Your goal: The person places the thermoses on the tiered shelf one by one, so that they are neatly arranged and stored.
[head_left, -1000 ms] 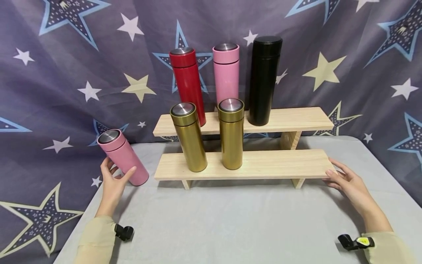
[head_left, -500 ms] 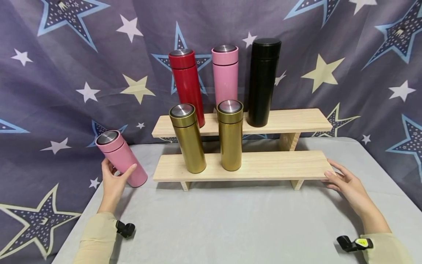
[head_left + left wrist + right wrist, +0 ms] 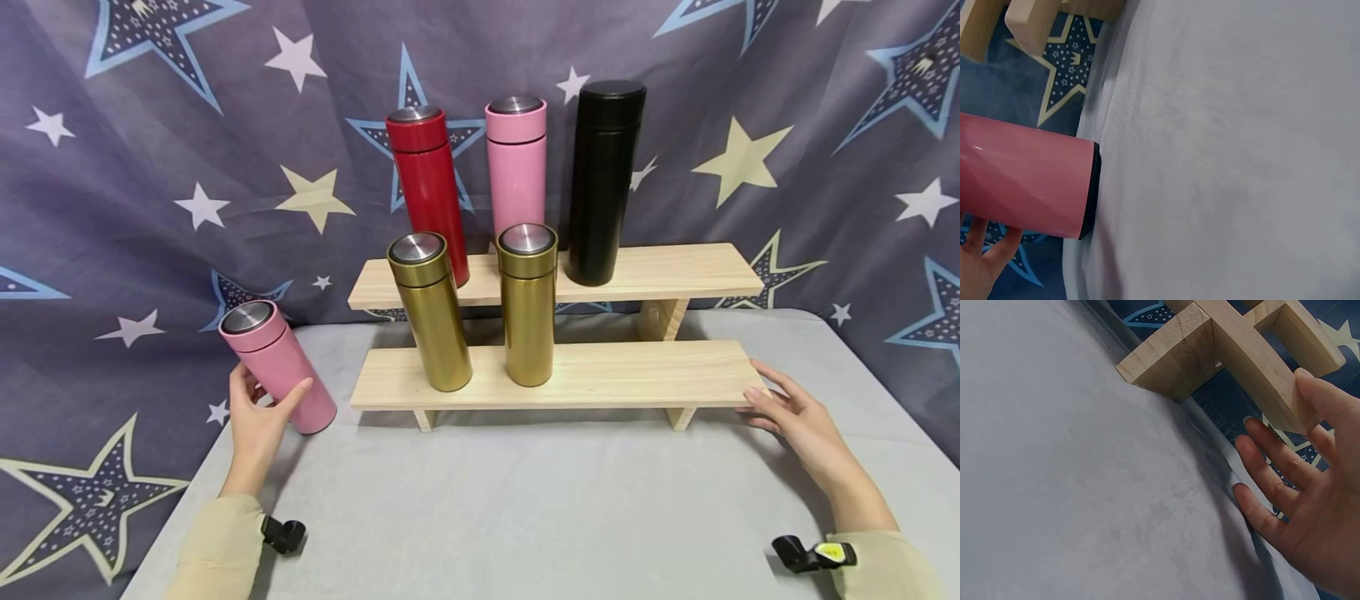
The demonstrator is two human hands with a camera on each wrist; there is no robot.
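Observation:
At the left of the table, my left hand (image 3: pixel 253 421) holds a pink thermos bottle (image 3: pixel 288 367) with a steel-topped lid, thumb on its near side and fingers behind. The bottle's dark base shows in the left wrist view, close to the cloth; I cannot tell whether it touches. My right hand (image 3: pixel 798 421) grips the right end of the lower board of a two-tier wooden shelf (image 3: pixel 645 375). In the right wrist view the thumb lies on the board's end, the index finger goes behind it, and the other fingers (image 3: pixel 1272 478) are spread free.
Two gold thermos bottles, one left (image 3: pixel 433 321) and one right (image 3: pixel 528 312), stand on the lower board. On the upper board stand a red bottle (image 3: pixel 427 192), another pink bottle (image 3: pixel 517 171) and a black bottle (image 3: pixel 606 183). Behind hangs a star-patterned cloth (image 3: pixel 247 158); grey cloth (image 3: pixel 525 500) covers the table.
The pink bottle in my left hand has shifted slightly toward the front of the table. My right hand stays at the end of the shelf, and the standing bottles keep their places.

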